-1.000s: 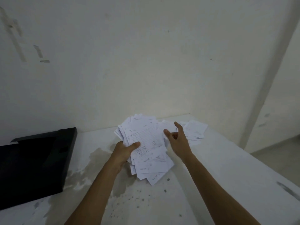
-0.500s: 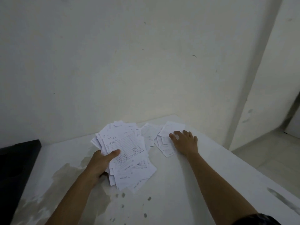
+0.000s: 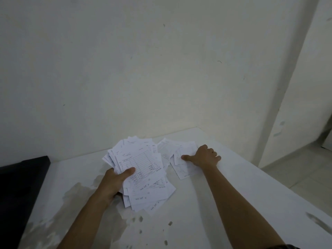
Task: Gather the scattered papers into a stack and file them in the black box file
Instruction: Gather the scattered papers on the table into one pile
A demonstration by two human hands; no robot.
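Gathering partly done: I am gripping the fanned paper stack in my left hand; my right hand is pinching loose sheets; the black box file, far left, is awaiting filing.

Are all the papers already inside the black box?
No: the left hand holds a stack of papers above the table, the right hand presses on more, and the black box sits apart.

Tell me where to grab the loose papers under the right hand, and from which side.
Take the loose papers at their near right edge, from the right. They lie flat on the table, so slide fingers under while the thumb presses on top, as the right hand seems to do.
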